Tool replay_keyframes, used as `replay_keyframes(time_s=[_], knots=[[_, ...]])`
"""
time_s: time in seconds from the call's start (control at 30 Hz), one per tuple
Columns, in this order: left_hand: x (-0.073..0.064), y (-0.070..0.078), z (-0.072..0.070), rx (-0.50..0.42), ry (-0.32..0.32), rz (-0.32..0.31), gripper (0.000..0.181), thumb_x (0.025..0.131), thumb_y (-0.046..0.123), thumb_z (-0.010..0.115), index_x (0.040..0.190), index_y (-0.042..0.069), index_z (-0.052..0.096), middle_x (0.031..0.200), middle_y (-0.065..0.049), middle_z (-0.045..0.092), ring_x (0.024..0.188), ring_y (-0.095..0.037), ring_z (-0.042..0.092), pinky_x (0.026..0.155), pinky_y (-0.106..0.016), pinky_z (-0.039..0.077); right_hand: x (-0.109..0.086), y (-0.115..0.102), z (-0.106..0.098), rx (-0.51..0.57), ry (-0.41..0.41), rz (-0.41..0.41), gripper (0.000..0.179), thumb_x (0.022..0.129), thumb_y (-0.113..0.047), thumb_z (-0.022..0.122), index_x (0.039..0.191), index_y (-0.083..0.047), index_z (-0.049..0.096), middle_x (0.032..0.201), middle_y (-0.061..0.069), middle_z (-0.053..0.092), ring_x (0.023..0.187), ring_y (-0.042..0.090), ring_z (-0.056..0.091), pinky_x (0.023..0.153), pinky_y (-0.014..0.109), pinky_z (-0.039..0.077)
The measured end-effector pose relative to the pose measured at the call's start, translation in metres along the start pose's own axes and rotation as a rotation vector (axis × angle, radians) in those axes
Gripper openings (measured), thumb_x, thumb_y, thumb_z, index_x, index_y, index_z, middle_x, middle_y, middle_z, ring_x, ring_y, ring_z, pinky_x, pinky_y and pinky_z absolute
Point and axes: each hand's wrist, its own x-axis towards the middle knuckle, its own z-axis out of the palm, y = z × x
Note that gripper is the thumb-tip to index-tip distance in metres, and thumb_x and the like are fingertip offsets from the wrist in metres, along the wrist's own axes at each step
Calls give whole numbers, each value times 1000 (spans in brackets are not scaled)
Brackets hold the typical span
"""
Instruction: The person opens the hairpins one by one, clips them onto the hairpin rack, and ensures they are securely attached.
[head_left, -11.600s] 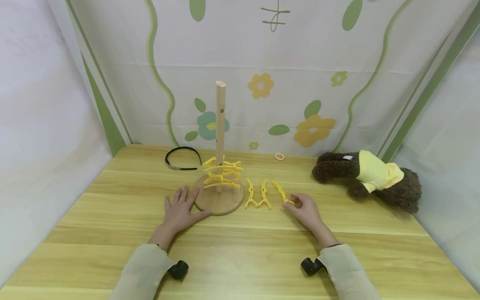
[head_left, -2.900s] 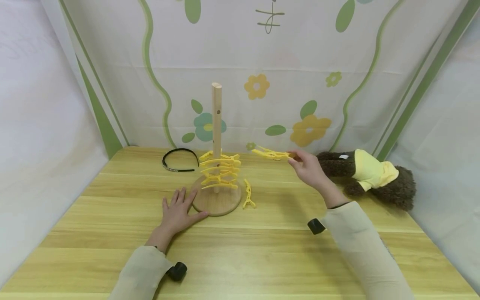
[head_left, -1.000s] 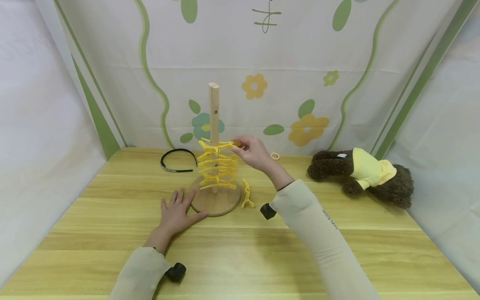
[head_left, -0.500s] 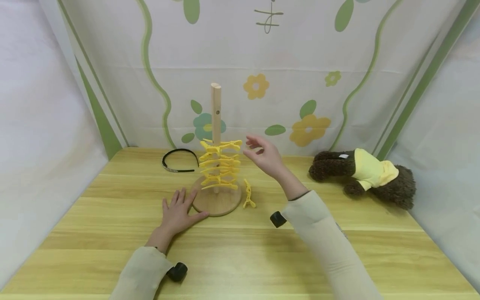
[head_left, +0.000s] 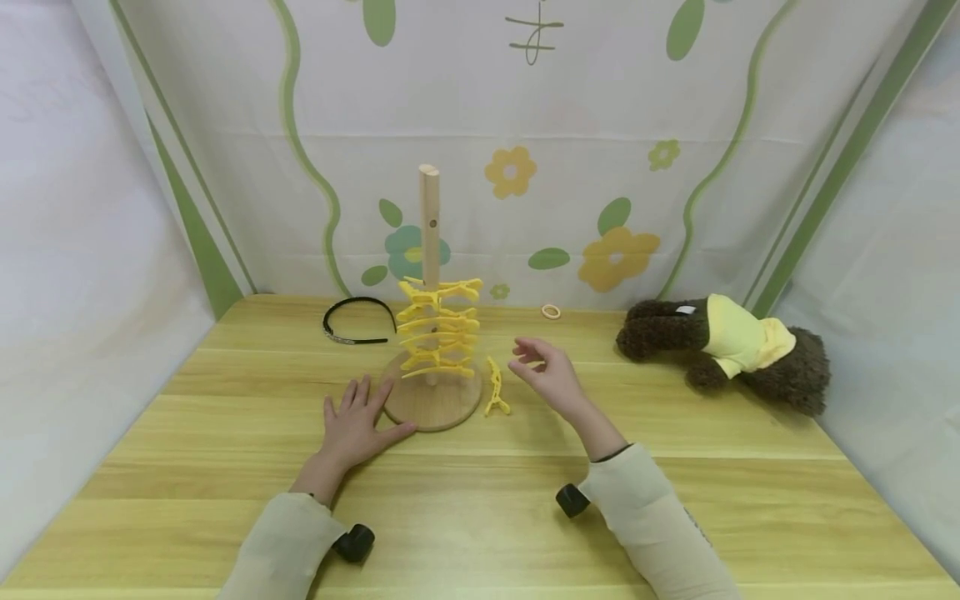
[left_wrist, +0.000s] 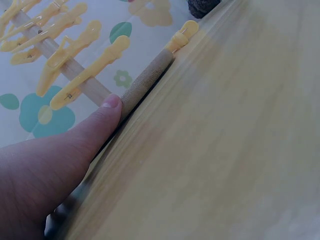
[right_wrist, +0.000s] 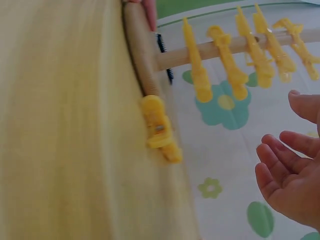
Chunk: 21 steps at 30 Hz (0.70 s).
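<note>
A wooden post (head_left: pixel 430 225) rises from a round base (head_left: pixel 431 408), with several yellow hair clips (head_left: pixel 438 325) clamped across its lower half. My left hand (head_left: pixel 356 423) lies spread at the base's left edge. In the left wrist view its thumb (left_wrist: pixel 102 120) touches the rim. To the right of the base, one loose yellow hair clip (head_left: pixel 496 387) lies on the table. My right hand (head_left: pixel 551 377) hovers just right of that clip, fingers loosely bent and holding nothing. The right wrist view shows the same hand (right_wrist: pixel 295 170) apart from both the loose clip (right_wrist: pixel 159 129) and the post.
A black headband (head_left: pixel 360 321) lies behind and left of the stand. At the back is a small beige ring (head_left: pixel 551 312). A brown plush toy in a yellow shirt (head_left: pixel 738 342) lies at the right rear. A printed curtain (head_left: pixel 570 108) hangs behind the wooden table (head_left: pixel 480 517).
Since the earliest frame, two loose hair clips have gone from the table onto the post. My right hand let go of the topmost one, then moved right and down. The left hand stayed put.
</note>
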Motion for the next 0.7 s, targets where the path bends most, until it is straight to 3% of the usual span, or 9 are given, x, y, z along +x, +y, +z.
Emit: replay_keyframes(time_s=[0.2,0.33,0.53,0.7], knots=[[0,2,-1,2,7,2,87,70,70,44,136,16,29,137,-24,19,124,-40,9,88,-63,-2,-8,36,13,-14,-37,92,43,81,-17,61,116,5,49,102,16,56,89,23,53,75,35,42],[0,2,-2,1,10,3,87,69,71,43,136,16,29,136,-24,20,124,-40,10,88,-63,-2,-14,47,22,-12,-7,127,39,80,-16,63,112,5,53,96,10,59,86,20,54,73,34,43],[0,1,0,1,20,7,87,69,71,44,136,17,30,136,-24,21,124,-40,11,88,-63,-1,-24,47,31,14,27,134,30,78,-5,63,104,8,57,88,12,60,82,22,56,72,34,45],[0,-1,1,-1,18,4,88,69,71,44,136,16,29,136,-24,19,124,-40,10,88,-63,-3,-26,57,41,-49,26,123,26,75,-2,65,99,7,60,81,7,60,73,18,55,65,28,45]])
